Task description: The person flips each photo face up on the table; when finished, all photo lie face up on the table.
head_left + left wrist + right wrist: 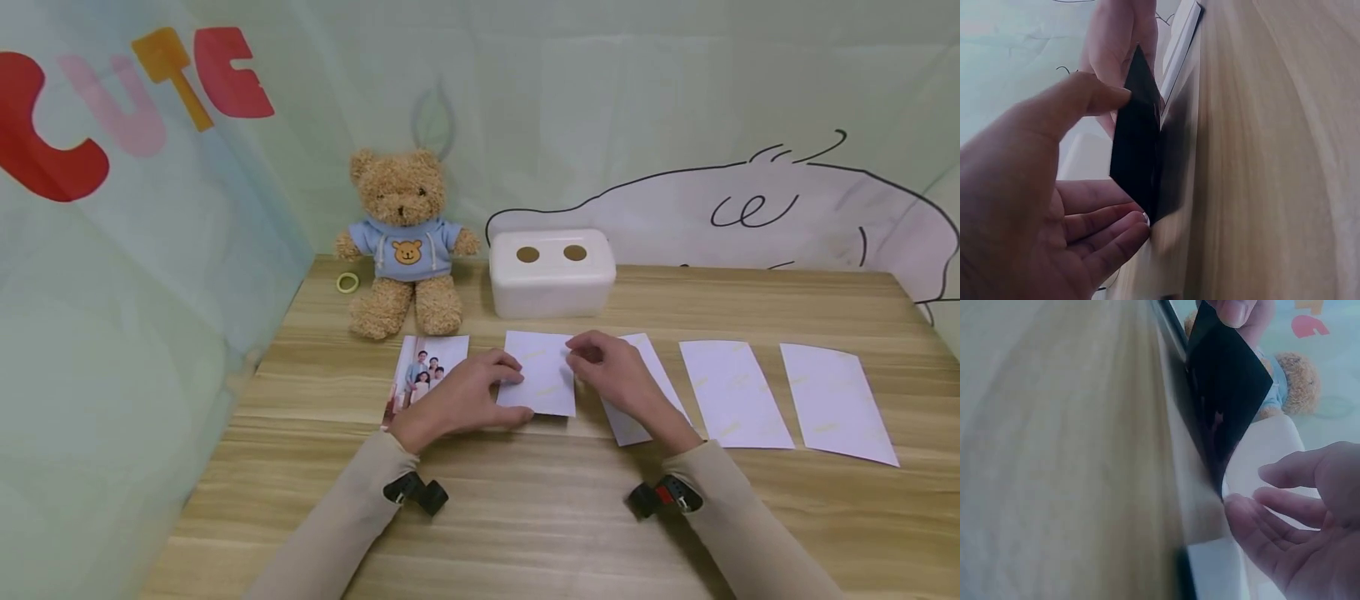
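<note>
White on its upturned back and dark underneath, the photo print [537, 375] tilts above the counter [540, 533], on the near side of the white box [552, 292]; it should prove light, thin and easily creased, so best held by its edges. Thumb and fingers of the left grip [467, 392] pinch it, while the right grip [618, 375], loosely extended, touches its edge. Nearer than the box, a family photo [424, 371] lies to its left and three white sheets [738, 396] towards its right.
</note>
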Demonstrator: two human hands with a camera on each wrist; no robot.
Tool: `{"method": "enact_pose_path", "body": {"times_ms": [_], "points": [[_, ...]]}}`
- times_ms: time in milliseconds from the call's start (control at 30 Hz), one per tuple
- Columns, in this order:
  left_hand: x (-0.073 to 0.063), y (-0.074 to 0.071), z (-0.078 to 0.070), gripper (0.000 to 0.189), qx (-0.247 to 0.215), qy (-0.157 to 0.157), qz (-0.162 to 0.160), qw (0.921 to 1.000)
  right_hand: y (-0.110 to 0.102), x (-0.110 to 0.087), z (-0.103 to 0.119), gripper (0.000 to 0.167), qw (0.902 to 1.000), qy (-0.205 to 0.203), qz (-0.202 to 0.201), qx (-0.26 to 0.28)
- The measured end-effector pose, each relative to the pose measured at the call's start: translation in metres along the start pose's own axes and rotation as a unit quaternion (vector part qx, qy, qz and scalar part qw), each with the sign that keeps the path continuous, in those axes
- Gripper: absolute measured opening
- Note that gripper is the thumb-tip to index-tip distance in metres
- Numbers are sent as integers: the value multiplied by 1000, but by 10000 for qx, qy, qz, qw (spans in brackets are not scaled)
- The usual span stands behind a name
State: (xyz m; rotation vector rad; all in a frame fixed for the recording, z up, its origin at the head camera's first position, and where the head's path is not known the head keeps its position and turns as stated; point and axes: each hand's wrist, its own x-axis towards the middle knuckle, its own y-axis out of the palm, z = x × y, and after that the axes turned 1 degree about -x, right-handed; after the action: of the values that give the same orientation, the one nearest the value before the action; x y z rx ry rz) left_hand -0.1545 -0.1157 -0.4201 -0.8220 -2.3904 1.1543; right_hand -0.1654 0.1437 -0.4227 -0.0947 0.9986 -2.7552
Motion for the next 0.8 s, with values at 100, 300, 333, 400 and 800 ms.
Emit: {"method": "enact_pose_path", "body": {"times_ms": [100, 300, 333, 400, 800], "points": [[0, -1, 0, 49, -93, -58, -21, 9999, -5, -1, 1, 28, 9995, 188, 180, 186], [1, -2, 1, 46, -251, -138, -46, 9996, -11, -1, 3, 28, 9970, 436, 536, 344], [1, -2, 2, 45, -267, -130, -52, 9995, -11, -1, 2, 28, 9966, 467, 586, 346], [1, -1, 3, 45, -284, -118, -60, 9995, -11, -1, 3, 29, 9957, 493, 688, 375], [-1, 0, -1, 59, 97, -152, 99, 9998, -4, 0, 2, 28, 9948, 367, 423, 847]]}}
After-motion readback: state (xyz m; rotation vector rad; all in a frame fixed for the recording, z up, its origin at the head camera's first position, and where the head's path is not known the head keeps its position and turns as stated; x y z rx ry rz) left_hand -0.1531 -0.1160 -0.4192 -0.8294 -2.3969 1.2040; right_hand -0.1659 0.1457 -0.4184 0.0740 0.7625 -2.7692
